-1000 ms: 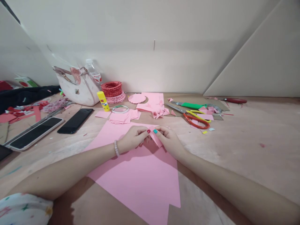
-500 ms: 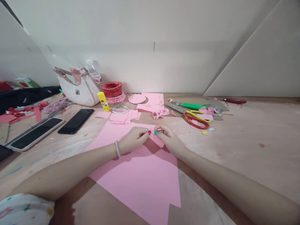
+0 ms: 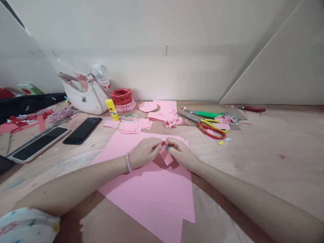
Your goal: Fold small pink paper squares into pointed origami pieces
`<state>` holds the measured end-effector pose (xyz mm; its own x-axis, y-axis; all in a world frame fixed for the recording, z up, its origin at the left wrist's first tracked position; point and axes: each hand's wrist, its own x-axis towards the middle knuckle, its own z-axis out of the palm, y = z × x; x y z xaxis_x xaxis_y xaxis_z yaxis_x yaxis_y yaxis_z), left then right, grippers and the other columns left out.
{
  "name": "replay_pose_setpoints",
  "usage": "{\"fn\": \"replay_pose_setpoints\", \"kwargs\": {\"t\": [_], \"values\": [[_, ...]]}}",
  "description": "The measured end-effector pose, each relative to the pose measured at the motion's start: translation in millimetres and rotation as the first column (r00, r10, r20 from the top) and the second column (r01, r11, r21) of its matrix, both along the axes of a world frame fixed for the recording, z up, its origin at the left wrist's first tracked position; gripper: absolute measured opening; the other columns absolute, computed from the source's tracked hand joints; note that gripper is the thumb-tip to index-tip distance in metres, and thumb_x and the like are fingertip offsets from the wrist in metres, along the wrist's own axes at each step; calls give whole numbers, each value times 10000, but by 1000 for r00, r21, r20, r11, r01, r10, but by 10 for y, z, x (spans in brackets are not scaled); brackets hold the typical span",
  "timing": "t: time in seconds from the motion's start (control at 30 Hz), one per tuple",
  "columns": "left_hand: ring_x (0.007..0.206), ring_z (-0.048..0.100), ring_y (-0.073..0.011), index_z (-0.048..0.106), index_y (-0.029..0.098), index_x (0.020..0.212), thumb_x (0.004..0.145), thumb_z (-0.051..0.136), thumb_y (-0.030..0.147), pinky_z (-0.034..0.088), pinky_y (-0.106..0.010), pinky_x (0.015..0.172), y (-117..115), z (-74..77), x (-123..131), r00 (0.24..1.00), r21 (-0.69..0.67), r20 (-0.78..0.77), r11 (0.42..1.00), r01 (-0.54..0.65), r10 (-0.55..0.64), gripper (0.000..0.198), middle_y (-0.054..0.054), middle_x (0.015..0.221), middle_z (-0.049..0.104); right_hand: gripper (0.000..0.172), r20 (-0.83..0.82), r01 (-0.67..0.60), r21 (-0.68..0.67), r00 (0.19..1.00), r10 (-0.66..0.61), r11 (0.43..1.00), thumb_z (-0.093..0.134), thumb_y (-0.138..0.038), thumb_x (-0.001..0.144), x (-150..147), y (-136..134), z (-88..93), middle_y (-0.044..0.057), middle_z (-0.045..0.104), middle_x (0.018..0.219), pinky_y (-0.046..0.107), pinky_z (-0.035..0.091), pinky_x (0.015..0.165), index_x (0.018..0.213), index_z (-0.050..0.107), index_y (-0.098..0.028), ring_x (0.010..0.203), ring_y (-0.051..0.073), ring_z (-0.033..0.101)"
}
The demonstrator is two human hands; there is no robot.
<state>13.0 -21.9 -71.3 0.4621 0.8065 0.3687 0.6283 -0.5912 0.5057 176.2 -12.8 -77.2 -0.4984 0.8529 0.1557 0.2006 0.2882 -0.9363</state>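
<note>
My left hand (image 3: 145,152) and my right hand (image 3: 181,154) meet above a large pink paper sheet (image 3: 152,199). Their fingertips pinch a small folded piece of pink paper (image 3: 166,157) between them. Most of its upper part is hidden by my fingers. The sheet lies flat on the wooden table under both hands, and a beaded bracelet (image 3: 128,162) circles my left wrist.
Beyond the sheet lie pink paper squares (image 3: 133,127), a yellow glue stick (image 3: 111,111), a tape roll (image 3: 130,118) and orange-handled scissors (image 3: 211,130). Several pink scraps, a second pair of scissors (image 3: 205,114), two phones (image 3: 82,130) and a white handbag (image 3: 83,96) stand farther off.
My hands have drawn closer together, and their fingertips now nearly touch. The small pink piece has shifted slightly down and is more covered by my fingers.
</note>
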Motion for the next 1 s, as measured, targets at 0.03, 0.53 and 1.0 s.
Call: {"fn": "replay_pose_setpoints", "kwargs": {"t": [0.03, 0.53, 1.0], "values": [[512, 333, -83, 329, 157, 543, 863, 315, 270, 263, -221, 521, -3, 3, -3, 1000, 10, 22, 1000, -15, 15, 340, 29, 523, 356, 130, 2, 4, -4, 1000, -4, 1000, 354, -106, 665, 0, -1, 3, -38, 428, 622, 212, 334, 558, 649, 461, -179, 601, 99, 412], [323, 365, -41, 362, 167, 586, 828, 339, 493, 259, -146, 322, 131, 24, -49, 753, -385, 529, 901, -199, 392, 407, 42, 434, 458, 121, -68, 172, -56, 982, -175, 984, 371, -111, 656, 70, 30, -59, -61, 378, 481, 196, 274, 426, 579, 429, -184, 441, 71, 365], [314, 349, -34, 440, 152, 675, 794, 402, 512, 224, -143, 288, 123, -42, -24, 896, -591, 413, 796, 129, 161, 381, 52, 471, 440, 163, 22, 33, 122, 999, -36, 992, 466, -212, 776, 27, 14, 45, 44, 630, 847, 278, 423, 645, 826, 621, -193, 764, 154, 546]]}}
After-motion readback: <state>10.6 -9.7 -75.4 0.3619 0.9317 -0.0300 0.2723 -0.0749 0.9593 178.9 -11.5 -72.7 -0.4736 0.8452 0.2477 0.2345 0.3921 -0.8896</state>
